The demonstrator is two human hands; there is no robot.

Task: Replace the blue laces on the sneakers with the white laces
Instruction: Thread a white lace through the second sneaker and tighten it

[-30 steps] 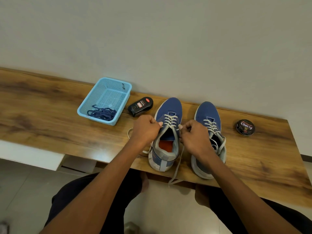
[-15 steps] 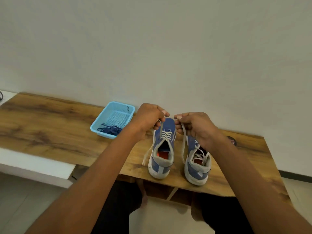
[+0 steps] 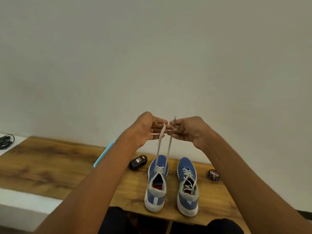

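- Mostly, I see my left arm hiding the blue basket (image 3: 101, 155).
- Two sneakers (image 3: 187, 184) sit on the bench (image 3: 50, 166).
- My left hand (image 3: 148, 129) and right hand (image 3: 189, 130) each pinch one raised end of the white lace (image 3: 158, 149).

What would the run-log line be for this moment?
left hand: pinches white lace end | right hand: pinches other end | both ends raised above left sneaker | right sneaker: laced white

Polish tin (image 3: 213, 174), black bottle (image 3: 138, 162), cables (image 3: 5, 141) on wooden bench (image 3: 50, 166)
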